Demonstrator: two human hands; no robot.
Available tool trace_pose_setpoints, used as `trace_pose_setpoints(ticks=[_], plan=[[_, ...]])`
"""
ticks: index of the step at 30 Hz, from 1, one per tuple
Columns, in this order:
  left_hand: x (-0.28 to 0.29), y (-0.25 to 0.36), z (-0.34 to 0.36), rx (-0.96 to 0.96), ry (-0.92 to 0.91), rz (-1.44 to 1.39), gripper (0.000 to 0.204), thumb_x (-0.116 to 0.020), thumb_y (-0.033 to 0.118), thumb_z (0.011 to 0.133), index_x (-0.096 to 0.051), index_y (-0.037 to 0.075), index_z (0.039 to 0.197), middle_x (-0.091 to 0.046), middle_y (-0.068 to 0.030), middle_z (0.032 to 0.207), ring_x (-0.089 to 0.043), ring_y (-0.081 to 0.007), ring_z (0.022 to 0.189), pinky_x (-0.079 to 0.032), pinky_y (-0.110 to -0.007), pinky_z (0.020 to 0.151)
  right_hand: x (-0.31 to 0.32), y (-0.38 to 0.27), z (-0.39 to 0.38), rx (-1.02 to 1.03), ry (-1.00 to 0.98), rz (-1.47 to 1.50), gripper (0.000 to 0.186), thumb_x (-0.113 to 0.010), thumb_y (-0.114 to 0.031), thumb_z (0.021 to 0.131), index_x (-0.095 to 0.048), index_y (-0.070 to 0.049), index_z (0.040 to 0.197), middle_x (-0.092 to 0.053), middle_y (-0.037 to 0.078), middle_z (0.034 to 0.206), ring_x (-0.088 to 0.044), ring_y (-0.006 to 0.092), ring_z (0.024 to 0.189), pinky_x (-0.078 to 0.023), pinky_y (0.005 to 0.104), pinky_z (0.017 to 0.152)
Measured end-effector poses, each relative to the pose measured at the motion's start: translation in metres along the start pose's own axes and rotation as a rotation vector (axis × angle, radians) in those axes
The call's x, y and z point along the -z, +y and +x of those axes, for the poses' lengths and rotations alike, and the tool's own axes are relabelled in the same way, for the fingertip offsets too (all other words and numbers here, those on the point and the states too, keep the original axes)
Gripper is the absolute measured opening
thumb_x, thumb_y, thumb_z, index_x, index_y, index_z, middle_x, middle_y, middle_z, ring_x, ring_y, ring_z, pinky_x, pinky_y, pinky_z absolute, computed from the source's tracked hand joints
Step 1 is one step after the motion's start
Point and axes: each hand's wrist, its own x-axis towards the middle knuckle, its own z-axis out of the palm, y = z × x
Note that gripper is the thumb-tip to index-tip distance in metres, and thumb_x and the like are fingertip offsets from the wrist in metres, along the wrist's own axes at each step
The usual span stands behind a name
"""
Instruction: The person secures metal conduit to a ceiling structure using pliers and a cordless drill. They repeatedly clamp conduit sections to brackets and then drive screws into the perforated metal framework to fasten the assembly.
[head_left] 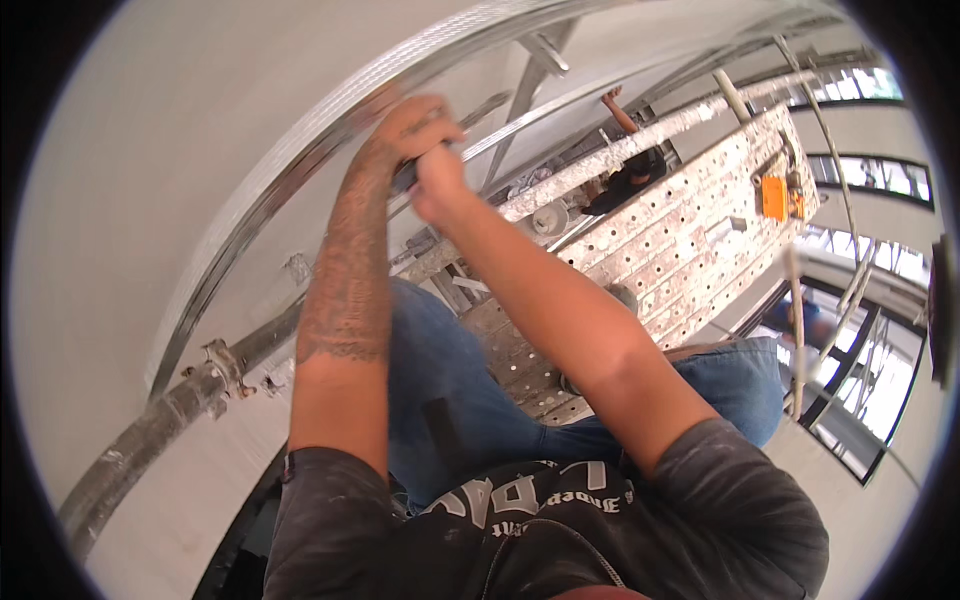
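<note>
Both my arms reach up and forward, with the hands close together beside a long shiny metal profile (300, 140) on the pale wall panel. My left hand (415, 125) is closed, its fingers curled near the metal edge. Right below it my right hand (438, 188) is closed too. A small dark piece (404, 178) shows between the two hands; most of it is hidden by my fingers, so its kind cannot be told. Slight blur lies over the hands and the part of the profile behind them.
Below me is a perforated, paint-spattered scaffold platform (700, 235), with a yellow-orange tool (775, 198) at its far end. Scaffold tubes cross nearby; one tube (175, 420) with a clamp (228, 368) runs at left. A co-worker (635, 180) is below, beyond the platform.
</note>
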Motion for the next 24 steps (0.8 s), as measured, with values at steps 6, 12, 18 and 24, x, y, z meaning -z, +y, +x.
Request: trace_pose_setpoints(ticks=[6, 12, 18, 24], plan=[[-0.033, 0.033, -0.035, 0.249, 0.148, -0.071, 0.028, -0.078, 0.021, 0.083, -0.067, -0.003, 0.091, -0.071, -0.0140, 0.084, -0.068, -0.0186, 0.080, -0.055, -0.034, 0.076, 0.045, -0.008, -0.014, 0.003, -0.151, -0.287, 0.026, -0.066, -0.029, 0.101, -0.060, -0.010, 0.118, -0.069, 0.006, 0.107, -0.069, 0.0192, 0.092, -0.057, 0.0406, 0.072], [-0.066, 0.050, -0.056, 0.372, 0.226, -0.384, 0.032, -0.063, 0.010, 0.090, -0.060, -0.003, 0.119, -0.073, -0.0122, 0.095, -0.067, -0.0193, 0.086, -0.052, -0.033, 0.076, 0.088, -0.132, -0.031, -0.379, -0.319, -0.999, 0.029, -0.064, -0.022, 0.096, -0.064, -0.002, 0.118, -0.066, 0.008, 0.082, -0.065, 0.0190, 0.064, -0.052, 0.0303, 0.057], [-0.103, 0.119, -0.058, 0.433, -0.087, -0.380, 0.050, -0.068, 0.016, 0.092, -0.051, -0.001, 0.136, -0.072, -0.0164, 0.099, -0.068, -0.0221, 0.096, -0.051, -0.035, 0.081, 0.120, -0.232, -0.082, -0.428, -0.249, -1.168, 0.056, -0.059, -0.056, 0.101, -0.067, -0.002, 0.111, -0.066, 0.008, 0.080, -0.066, 0.0175, 0.065, -0.053, 0.0287, 0.059], [-0.180, 0.135, -0.077, 0.261, -0.323, -0.289, 0.088, -0.074, 0.027, 0.089, -0.024, -0.010, 0.151, -0.059, -0.0317, 0.133, -0.064, -0.0376, 0.122, -0.051, -0.042, 0.103, 0.155, -0.228, -0.089, -0.181, -0.099, -0.948, 0.058, -0.048, -0.055, 0.105, -0.068, -0.001, 0.103, -0.067, 0.010, 0.075, -0.067, 0.0186, 0.062, -0.052, 0.0289, 0.057]])
